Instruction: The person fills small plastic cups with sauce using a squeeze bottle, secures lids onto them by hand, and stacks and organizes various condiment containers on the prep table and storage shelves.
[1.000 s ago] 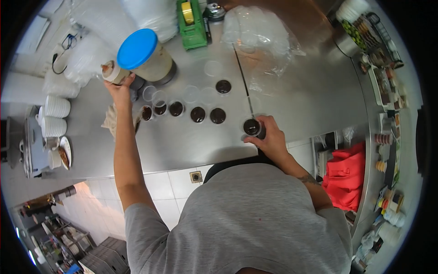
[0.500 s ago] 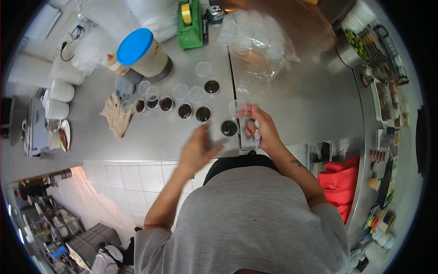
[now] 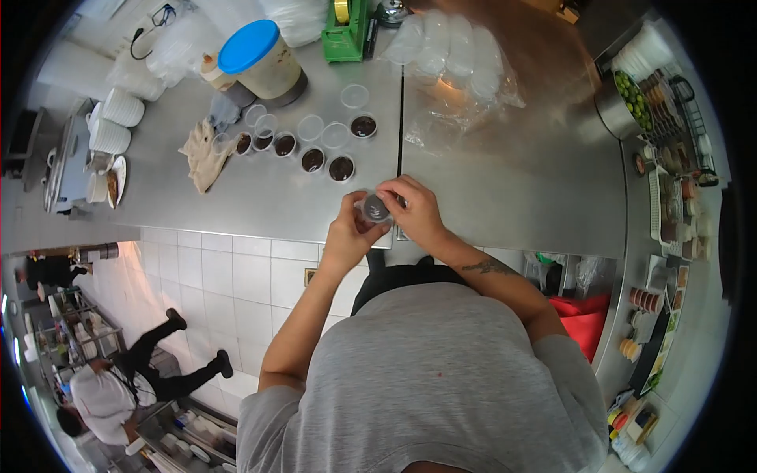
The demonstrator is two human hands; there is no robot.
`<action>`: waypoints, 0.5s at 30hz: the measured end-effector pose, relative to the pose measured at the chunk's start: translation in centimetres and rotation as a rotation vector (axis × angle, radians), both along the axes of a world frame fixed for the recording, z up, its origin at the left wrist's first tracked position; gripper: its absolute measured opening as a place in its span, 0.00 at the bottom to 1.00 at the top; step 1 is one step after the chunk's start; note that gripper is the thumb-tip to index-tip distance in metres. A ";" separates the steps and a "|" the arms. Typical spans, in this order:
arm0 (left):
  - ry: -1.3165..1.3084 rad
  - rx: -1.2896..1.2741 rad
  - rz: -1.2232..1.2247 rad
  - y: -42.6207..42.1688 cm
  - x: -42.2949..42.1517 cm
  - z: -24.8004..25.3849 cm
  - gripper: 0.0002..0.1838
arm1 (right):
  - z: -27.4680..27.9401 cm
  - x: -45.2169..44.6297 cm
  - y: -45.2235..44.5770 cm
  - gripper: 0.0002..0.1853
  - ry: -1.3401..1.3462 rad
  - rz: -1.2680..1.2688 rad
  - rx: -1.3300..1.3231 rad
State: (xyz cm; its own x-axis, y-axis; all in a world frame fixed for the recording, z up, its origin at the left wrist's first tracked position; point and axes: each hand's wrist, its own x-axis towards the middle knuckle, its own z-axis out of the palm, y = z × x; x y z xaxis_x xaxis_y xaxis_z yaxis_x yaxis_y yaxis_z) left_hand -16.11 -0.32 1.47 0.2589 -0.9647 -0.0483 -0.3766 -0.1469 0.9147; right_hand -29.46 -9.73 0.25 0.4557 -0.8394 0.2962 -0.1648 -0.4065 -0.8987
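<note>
The left hand (image 3: pixel 347 238) is curling its thumb and fingers around the side of a small cup (image 3: pixel 377 208), which is sitting between the two hands near the front edge of the desk (image 3: pixel 288 206); the right hand (image 3: pixel 418 214) is bending over from the other side, its fingertips pinching at the rim. The cup's top is showing greyish and glossy, and whether its base is touching the metal cannot be told. Across the desk from the left, stacked white bowls (image 3: pixel 110 135) are standing beside a plate (image 3: pixel 122 169), a beige cloth (image 3: pixel 206 162) is lying crumpled, and a blue-lidded tub (image 3: pixel 272 77) is standing behind six dark-filled cups (image 3: pixel 313 161) and several clear lids (image 3: pixel 311 128). Farther right, a green tape dispenser (image 3: pixel 344 39) is resting near a plastic bag (image 3: pixel 457 67), and a metal pot (image 3: pixel 617 110) is holding green pieces. In the room, a co-worker (image 3: pixel 106 402) is standing at the left on white floor tiles (image 3: pixel 251 277), while red fabric (image 3: pixel 582 322) is showing below the desk at right.
</note>
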 end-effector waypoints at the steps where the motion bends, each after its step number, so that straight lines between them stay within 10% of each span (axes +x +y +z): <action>1: 0.173 0.112 0.045 -0.1 0.2 0.6 0.26 | -0.1 0.0 0.0 0.04 -0.017 -0.002 -0.018; 3: 0.522 0.335 0.133 -0.6 0.6 1.9 0.22 | -0.3 0.1 -0.1 0.04 -0.021 0.011 -0.061; 15: 0.338 0.496 0.177 -2.5 0.8 2.1 0.17 | -1.2 0.6 0.8 0.08 0.378 -0.036 -0.452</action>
State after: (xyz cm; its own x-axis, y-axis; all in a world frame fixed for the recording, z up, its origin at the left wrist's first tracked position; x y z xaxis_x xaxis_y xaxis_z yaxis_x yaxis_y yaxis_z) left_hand -15.27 -2.77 3.59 0.3047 -0.7506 -0.5863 -0.0095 -0.6179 0.7862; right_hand -28.84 -8.90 -0.90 0.5729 -0.6847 0.4506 -0.4603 -0.7236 -0.5143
